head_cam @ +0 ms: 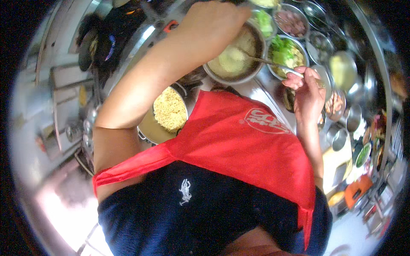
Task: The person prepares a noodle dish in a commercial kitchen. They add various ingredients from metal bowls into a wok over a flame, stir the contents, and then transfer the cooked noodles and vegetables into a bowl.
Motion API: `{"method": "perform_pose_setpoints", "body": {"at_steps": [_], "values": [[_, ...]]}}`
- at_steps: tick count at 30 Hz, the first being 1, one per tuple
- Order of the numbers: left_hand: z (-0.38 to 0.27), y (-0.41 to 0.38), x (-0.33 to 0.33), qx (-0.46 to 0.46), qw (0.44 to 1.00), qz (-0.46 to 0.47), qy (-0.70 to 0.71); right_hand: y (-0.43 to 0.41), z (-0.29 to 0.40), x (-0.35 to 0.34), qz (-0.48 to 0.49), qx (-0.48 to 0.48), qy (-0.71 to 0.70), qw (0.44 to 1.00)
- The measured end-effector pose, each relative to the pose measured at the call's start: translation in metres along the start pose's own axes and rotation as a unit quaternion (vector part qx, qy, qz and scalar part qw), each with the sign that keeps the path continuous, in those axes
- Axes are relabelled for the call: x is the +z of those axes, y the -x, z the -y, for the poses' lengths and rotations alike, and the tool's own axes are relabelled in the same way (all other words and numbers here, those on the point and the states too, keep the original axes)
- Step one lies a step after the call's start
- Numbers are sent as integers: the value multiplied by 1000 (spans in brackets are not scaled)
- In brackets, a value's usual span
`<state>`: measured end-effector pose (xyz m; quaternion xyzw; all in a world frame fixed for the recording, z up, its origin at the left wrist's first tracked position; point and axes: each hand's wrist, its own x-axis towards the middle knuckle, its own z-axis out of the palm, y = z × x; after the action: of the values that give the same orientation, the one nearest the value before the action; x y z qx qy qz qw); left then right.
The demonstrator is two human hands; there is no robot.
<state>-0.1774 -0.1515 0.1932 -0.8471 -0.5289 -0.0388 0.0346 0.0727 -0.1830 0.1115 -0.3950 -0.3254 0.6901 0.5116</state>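
Observation:
My right hand point(306, 88) grips the thin metal handle of a ladle or spoon point(277, 65). The utensil's far end reaches over a round metal pot point(221, 78), where a pale yellow mass point(233, 60) sits in brownish liquid. My left forearm crosses above the near left part of this pot. At the top, my left hand point(229, 12) is bent over and blurred; its fingers and anything in them are hidden. Below that forearm, a handled metal pot point(149, 132) holds yellow noodles point(170, 110). A metal bowl of leafy greens point(283, 52) stands right of the pot.
A bowl of pinkish meat pieces point(291, 22) and a bowl of pale green vegetables point(264, 24) stand beyond. More metal bowls, including one with yellow contents point(342, 70), line the right side. A burner with a blue flame point(110, 48) burns at upper left, beside a dark pan point(88, 51).

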Motion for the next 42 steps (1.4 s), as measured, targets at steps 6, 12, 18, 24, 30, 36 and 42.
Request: {"method": "perform_pose_setpoints", "body": {"at_steps": [6,12,18,24,30,36,42], "values": [[-56,-16,58,18,996,63,62,47,12,-88,-114,-28,-14,993],[-96,-19,82,46,984,134,109,99,16,-151,-204,-95,12,974],[-123,-25,90,73,973,185,116,120,5,-170,-245,-118,347,898],[-145,-32,93,104,968,198,114,145,25,-133,-101,-84,193,972],[-167,-44,99,149,962,203,103,154,-4,-126,-38,8,268,963],[-182,-50,107,182,962,168,117,161,-32,-148,-183,93,32,978],[-195,-53,109,196,955,172,142,177,-25,-177,-247,20,-71,966]]}}
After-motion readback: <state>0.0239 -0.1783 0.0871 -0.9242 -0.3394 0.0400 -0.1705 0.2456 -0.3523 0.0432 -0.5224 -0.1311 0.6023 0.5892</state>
